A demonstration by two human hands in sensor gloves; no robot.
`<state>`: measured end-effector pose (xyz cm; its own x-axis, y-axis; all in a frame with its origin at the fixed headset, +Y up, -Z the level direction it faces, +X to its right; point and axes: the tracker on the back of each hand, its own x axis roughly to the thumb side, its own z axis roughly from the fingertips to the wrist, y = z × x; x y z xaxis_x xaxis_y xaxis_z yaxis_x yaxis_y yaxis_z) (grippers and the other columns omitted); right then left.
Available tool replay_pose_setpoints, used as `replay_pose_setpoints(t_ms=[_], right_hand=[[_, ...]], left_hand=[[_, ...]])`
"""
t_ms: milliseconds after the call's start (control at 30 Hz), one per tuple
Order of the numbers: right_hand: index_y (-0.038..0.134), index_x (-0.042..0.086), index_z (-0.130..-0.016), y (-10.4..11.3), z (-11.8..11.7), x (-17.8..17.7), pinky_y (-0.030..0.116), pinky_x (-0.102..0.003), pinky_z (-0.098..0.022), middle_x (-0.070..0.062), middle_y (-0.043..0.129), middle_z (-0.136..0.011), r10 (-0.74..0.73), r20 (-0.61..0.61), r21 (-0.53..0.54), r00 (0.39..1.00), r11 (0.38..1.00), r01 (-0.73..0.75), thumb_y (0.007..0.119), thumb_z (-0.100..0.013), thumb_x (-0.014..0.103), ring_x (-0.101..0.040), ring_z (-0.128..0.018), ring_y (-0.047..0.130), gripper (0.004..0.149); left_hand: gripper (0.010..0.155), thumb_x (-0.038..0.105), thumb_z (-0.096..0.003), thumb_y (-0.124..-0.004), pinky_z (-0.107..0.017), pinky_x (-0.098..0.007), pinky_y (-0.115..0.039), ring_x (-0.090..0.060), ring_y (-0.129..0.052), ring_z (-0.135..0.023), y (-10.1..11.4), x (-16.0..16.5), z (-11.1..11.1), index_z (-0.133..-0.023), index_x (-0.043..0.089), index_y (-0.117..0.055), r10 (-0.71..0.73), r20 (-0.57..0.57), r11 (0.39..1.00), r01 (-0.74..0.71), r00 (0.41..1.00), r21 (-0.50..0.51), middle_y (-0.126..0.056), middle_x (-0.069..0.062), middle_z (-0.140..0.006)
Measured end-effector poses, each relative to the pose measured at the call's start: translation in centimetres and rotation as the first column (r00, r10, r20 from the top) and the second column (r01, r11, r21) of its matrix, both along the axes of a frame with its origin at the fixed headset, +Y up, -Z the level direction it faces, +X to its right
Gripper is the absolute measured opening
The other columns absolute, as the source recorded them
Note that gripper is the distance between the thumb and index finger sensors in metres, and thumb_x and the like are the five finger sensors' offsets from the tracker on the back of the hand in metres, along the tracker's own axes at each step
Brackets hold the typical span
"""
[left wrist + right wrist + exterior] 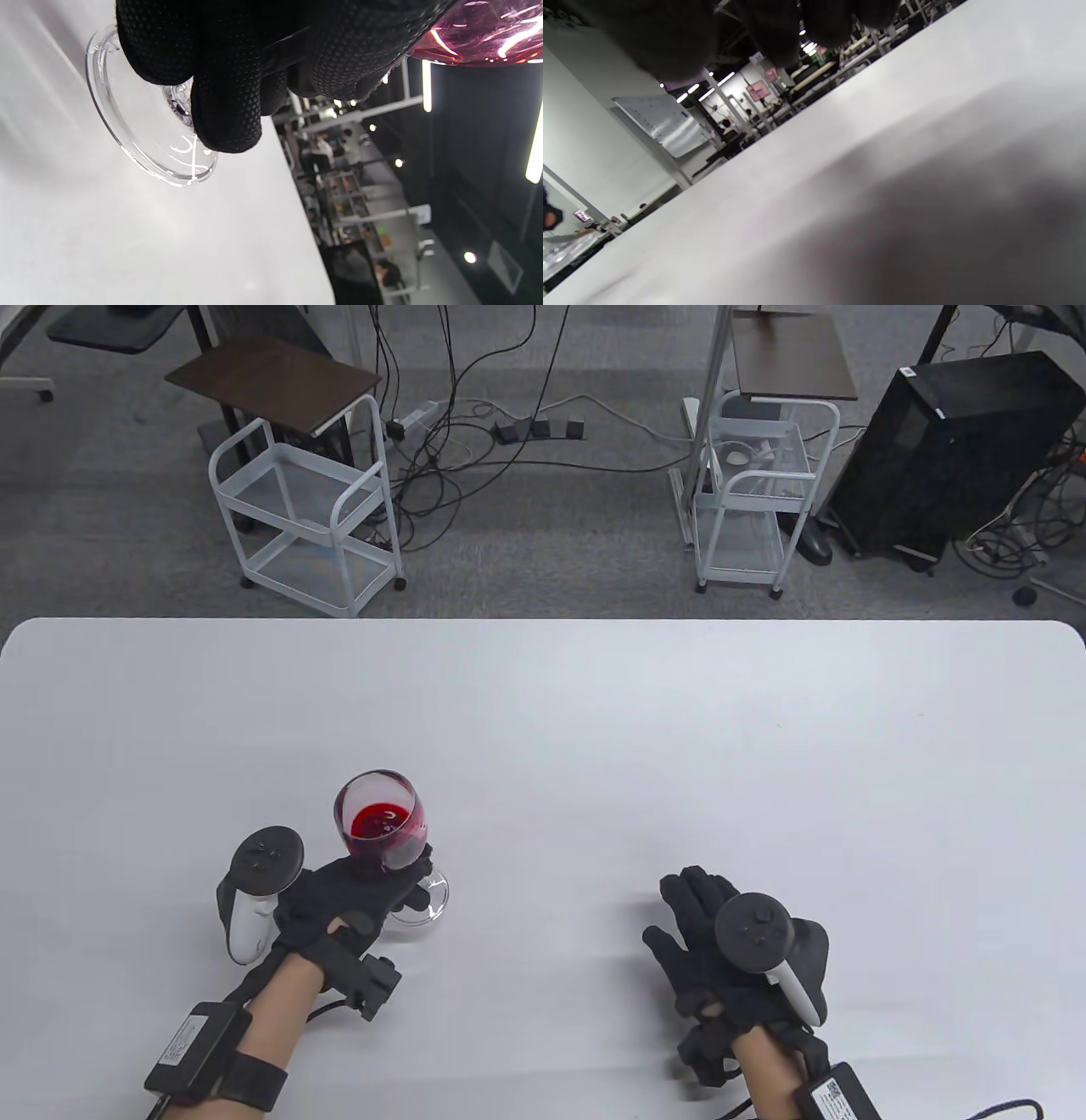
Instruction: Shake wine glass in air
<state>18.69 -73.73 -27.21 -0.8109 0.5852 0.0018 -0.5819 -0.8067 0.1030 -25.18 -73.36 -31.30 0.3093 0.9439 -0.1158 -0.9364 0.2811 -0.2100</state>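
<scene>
A clear wine glass with red liquid in its bowl stands at the left front of the white table. My left hand grips its stem just under the bowl, fingers wrapped around it. In the left wrist view the fingers close over the stem above the round foot, which sits at or just above the tabletop; the red bowl shows at top right. My right hand lies flat on the table at the right front, fingers spread, holding nothing.
Two white wire carts, cables and a black computer case stand on the floor beyond the table's far edge.
</scene>
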Motion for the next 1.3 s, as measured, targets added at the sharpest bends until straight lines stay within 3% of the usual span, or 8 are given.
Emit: replay_pose_setpoints(t_ms=[100, 200, 533, 900, 1000, 1100, 1200, 1300], right_hand=[[0.055, 0.027, -0.102, 0.0, 0.0, 0.1, 0.033, -0.064, -0.074, -0.002, 0.043, -0.116, -0.005, 0.008, 0.002, 1.0, 1.0, 0.005, 0.073, -0.042, 0.055, -0.036, -0.107, 0.035, 0.069], [0.055, 0.027, -0.102, 0.0, 0.1, 0.1, 0.033, -0.064, -0.074, -0.002, 0.043, -0.116, 0.001, 0.014, -0.004, 1.0, 1.0, -0.001, 0.073, -0.042, 0.055, -0.036, -0.107, 0.035, 0.069], [0.055, 0.027, -0.102, -0.3, -0.1, 0.2, 0.033, -0.064, -0.075, -0.002, 0.043, -0.116, 0.006, 0.02, -0.019, 1.0, 1.0, -0.005, 0.074, -0.042, 0.055, -0.036, -0.107, 0.035, 0.069], [0.055, 0.027, -0.102, -0.2, 0.0, 0.0, 0.033, -0.064, -0.075, -0.002, 0.043, -0.116, 0.007, 0.006, -0.012, 1.0, 1.0, -0.007, 0.074, -0.042, 0.055, -0.036, -0.107, 0.035, 0.069], [0.055, 0.027, -0.102, -0.4, -0.1, 0.1, 0.033, -0.064, -0.075, -0.002, 0.043, -0.116, 0.008, 0.011, -0.024, 1.0, 1.0, -0.007, 0.074, -0.042, 0.055, -0.036, -0.108, 0.035, 0.069], [0.056, 0.027, -0.102, -0.3, 0.0, 0.1, 0.033, -0.064, -0.075, -0.002, 0.043, -0.116, 0.008, 0.01, -0.012, 1.0, 1.0, -0.008, 0.074, -0.042, 0.055, -0.036, -0.107, 0.035, 0.069], [0.055, 0.027, -0.102, -0.5, -0.2, 0.1, 0.033, -0.063, -0.075, -0.002, 0.043, -0.116, 0.012, 0.012, -0.032, 1.0, 0.999, -0.011, 0.074, -0.042, 0.055, -0.036, -0.107, 0.035, 0.069], [0.055, 0.027, -0.102, -0.4, -0.1, 0.1, 0.033, -0.063, -0.075, -0.002, 0.043, -0.116, 0.013, 0.008, -0.019, 1.0, 1.0, -0.013, 0.074, -0.042, 0.055, -0.036, -0.107, 0.035, 0.069]], left_hand=[[0.044, 0.041, -0.0471, -0.095, -0.054, -0.041, -0.093, -0.017, -0.12, -0.056, -0.3, -1.5, -0.4, -0.089, 0.026, -0.09, -0.08, -0.083, 0.997, 0.08, 0.993, 0.005, -0.078, -0.02, -0.115], [0.044, 0.04, -0.0468, -0.096, -0.053, -0.043, -0.093, -0.019, -0.12, -0.055, -0.6, -1.5, 0.0, -0.088, 0.025, -0.091, -0.005, -0.059, 1.0, 0.004, 0.998, -0.001, -0.079, -0.021, -0.114], [0.044, 0.04, -0.0467, -0.096, -0.054, -0.042, -0.093, -0.018, -0.12, -0.055, 0.4, -1.8, -0.1, -0.088, 0.025, -0.091, -0.093, -0.068, 0.995, 0.095, 0.993, 0.021, -0.079, -0.021, -0.114], [0.044, 0.039, -0.0468, -0.096, -0.054, -0.043, -0.092, -0.019, -0.12, -0.057, -0.1, -1.0, 0.0, -0.089, 0.025, -0.091, -0.04, -0.015, 0.999, 0.041, 0.999, 0.001, -0.078, -0.021, -0.115], [0.044, 0.04, -0.047, -0.096, -0.054, -0.042, -0.093, -0.017, -0.12, -0.056, 0.1, -1.8, -0.4, -0.088, 0.026, -0.091, -0.119, -0.069, 0.993, 0.121, 0.99, 0.017, -0.079, -0.021, -0.114], [0.044, 0.039, -0.0466, -0.096, -0.053, -0.043, -0.093, -0.019, -0.12, -0.055, 0.0, -1.5, 0.0, -0.088, 0.025, -0.092, -0.028, -0.034, 1.0, 0.028, 0.999, 0.011, -0.079, -0.021, -0.114], [0.044, 0.04, -0.0468, -0.096, -0.054, -0.042, -0.093, -0.018, -0.12, -0.056, 0.2, -2.2, -0.4, -0.088, 0.025, -0.091, -0.105, -0.076, 0.994, 0.107, 0.992, 0.017, -0.079, -0.021, -0.114], [0.044, 0.04, -0.0469, -0.096, -0.053, -0.043, -0.093, -0.019, -0.121, -0.055, 0.0, -2.0, 0.0, -0.088, 0.025, -0.091, -0.028, -0.061, 0.999, 0.029, 0.998, 0.019, -0.08, -0.021, -0.113]])
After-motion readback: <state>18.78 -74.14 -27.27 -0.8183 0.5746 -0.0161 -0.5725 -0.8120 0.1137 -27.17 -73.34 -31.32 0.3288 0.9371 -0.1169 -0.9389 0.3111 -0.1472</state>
